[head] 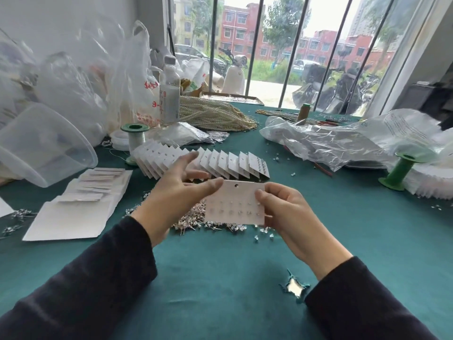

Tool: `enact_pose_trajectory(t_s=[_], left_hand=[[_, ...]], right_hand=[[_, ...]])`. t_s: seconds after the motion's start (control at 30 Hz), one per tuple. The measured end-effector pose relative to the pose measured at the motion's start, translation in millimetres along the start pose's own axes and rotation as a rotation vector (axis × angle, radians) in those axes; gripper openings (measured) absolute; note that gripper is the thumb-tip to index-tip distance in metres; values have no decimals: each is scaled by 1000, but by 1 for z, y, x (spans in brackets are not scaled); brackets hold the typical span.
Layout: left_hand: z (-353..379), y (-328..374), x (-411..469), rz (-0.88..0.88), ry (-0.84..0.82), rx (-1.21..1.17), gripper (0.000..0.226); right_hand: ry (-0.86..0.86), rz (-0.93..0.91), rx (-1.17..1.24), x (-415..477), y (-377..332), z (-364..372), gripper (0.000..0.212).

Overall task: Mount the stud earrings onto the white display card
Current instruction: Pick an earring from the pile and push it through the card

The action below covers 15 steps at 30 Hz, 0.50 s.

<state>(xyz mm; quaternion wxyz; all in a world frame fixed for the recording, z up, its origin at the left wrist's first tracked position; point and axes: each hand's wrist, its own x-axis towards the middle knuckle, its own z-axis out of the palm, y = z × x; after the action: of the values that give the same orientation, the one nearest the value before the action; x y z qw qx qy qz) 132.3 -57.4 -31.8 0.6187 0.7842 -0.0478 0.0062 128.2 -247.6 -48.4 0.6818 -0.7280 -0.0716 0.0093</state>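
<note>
Mid-frame, the right hand (286, 212) pinched the studded white display card (235, 204), the left hand (176, 190) touching its corner with fingers (188, 159) spread; next probably came picking from the stud earrings (193, 220) heaped beneath.

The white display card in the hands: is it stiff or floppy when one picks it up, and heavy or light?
Probably fairly stiff: the white rectangular display card looks flat though the right hand pinches only its right edge. Likely light for its size, since that pinch and the thumb of the left hand seem enough to carry it.
</note>
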Motion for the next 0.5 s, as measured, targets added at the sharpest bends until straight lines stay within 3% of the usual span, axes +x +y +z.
enact_pose_trajectory(t_s=[0.13, 0.3, 0.37, 0.5], left_hand=[[-4, 14, 18, 115, -164, 243, 11], [9, 35, 46, -145, -403, 273, 7], [20, 43, 62, -164, -349, 229, 8], [40, 48, 111, -247, 14, -126, 14]], right_hand=[[-5, -14, -57, 1, 0, -5, 17], [195, -77, -209, 10, 4, -14, 18], [355, -125, -308, 13, 8, -20, 14], [590, -290, -662, 17, 13, -32, 14]])
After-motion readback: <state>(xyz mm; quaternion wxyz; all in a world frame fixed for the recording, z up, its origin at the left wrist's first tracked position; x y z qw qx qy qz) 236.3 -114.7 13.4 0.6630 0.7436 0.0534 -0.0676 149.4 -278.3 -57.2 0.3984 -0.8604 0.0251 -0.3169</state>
